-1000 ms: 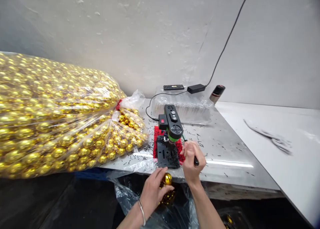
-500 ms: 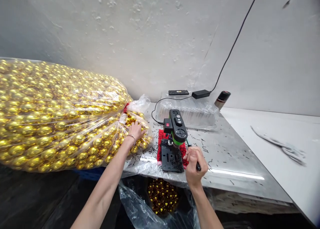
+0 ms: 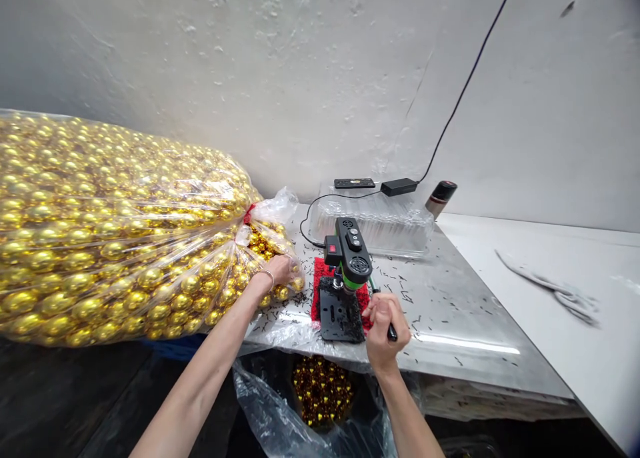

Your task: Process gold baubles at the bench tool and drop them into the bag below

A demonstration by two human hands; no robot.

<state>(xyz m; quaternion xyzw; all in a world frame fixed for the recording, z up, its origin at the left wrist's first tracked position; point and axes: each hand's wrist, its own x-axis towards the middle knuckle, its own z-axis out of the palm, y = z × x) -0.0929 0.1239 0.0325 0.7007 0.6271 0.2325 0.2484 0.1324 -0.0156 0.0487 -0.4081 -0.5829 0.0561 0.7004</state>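
Note:
My left hand point(image 3: 281, 269) is at the mouth of a big clear plastic bag point(image 3: 100, 225) full of shiny gold balls point(image 3: 263, 243). Its fingers curl downward, and whatever they hold is hidden. A red tie cinches the bag near its right end. To the right, my right hand point(image 3: 387, 328) grips the black-ended lever handle point(image 3: 393, 333) of a small black and green bench drill press point(image 3: 353, 251). The press has a slotted black base plate point(image 3: 340, 318) on a red mat point(image 3: 317, 291). No ball shows on the plate.
Below the table edge, an open plastic liner point(image 3: 265, 405) holds more gold balls point(image 3: 323, 388). Black shavings litter the metal tabletop point(image 3: 450, 318). Behind the press are a clear plastic tray point(image 3: 395, 221), a power adapter point(image 3: 399, 187), a phone-like slab point(image 3: 354, 183) and a spray can point(image 3: 441, 199).
My left hand has moved slightly right and its fingers have curled down among the balls at the bag's mouth. My right hand keeps its hold on the lever. The view has shifted slightly.

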